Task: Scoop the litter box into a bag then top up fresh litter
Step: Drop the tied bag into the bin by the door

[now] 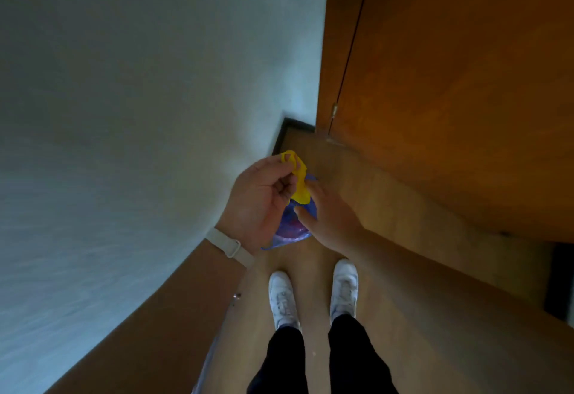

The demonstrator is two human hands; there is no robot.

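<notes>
I stand over a wooden floor and hold a small blue plastic bag (290,225) between my hands at waist height. Its yellow drawstring handles (298,180) stick up from the top. My left hand (264,201) pinches the yellow handles with curled fingers. My right hand (329,216) rests against the bag's right side, its fingers laid on the blue plastic near the neck. The bag hangs partly hidden behind both hands. No litter box, scoop or litter sack is in sight.
A white wall (139,114) runs along the left, with a dark skirting board (281,135) at the corner. A closed wooden door (459,98) fills the right. My white shoes (313,297) stand on the wooden floor (419,316). A dark object (560,281) sits at the right edge.
</notes>
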